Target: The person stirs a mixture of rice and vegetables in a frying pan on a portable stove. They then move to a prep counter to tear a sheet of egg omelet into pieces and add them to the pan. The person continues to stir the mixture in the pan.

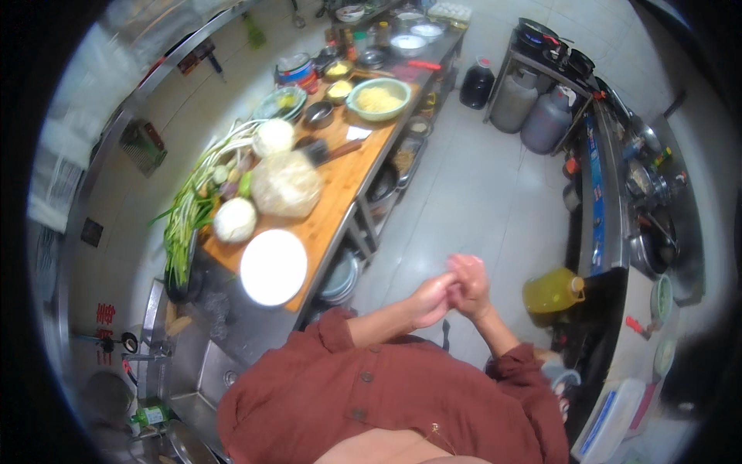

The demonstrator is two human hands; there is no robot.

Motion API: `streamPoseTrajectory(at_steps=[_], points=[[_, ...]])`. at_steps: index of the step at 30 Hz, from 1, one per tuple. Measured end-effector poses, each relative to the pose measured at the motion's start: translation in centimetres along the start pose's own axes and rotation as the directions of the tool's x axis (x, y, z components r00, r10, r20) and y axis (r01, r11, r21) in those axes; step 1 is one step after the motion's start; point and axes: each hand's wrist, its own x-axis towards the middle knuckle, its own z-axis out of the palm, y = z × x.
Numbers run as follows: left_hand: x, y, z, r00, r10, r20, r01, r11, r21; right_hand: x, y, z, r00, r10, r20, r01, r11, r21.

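My left hand point(432, 298) and my right hand point(470, 283) are pressed together in front of my body, above the floor. Their fingers overlap and are blurred, so anything between the palms is hidden. To the left, a wooden cutting board point(342, 168) lies on the counter. A white plate point(273, 267) sits on its near end. Beyond it are two round white vegetables point(235, 220), a filled clear plastic bag point(287, 184) and long green-stemmed vegetables point(185, 226). A cleaver point(330, 152) lies across the board. Farther back stands a green bowl point(379, 110) of pale yellow shreds.
A steel sink point(200, 394) is at lower left. On the right, a stove counter point(617, 232) runs alongside, with a jug of yellow oil point(550, 291) beside it. Gas cylinders point(545, 122) and a dark jug point(477, 84) stand at the far end. Tiled floor point(458, 185) lies between.
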Motion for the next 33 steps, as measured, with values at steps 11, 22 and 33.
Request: streamPoseTrajectory(at_steps=[11,22,33], points=[[33.2,17.1,5.0,0.967,-0.064,0.245,-0.114,0.753,0.648,6.4,31.9,-11.1,0.671,0.700,-0.242,-0.740,0.653,-0.164],[66.3,30.4,15.1,0.855,-0.157,0.494,-0.370,0.483,0.794,14.4,61.4,-22.0,0.430,0.838,-0.336,-0.903,0.395,-0.171],[95.2,47.0,20.1,0.982,0.177,0.065,-0.167,0.657,0.735,38.5,102.6,-34.5,0.617,0.787,0.011,-0.753,0.594,-0.282]])
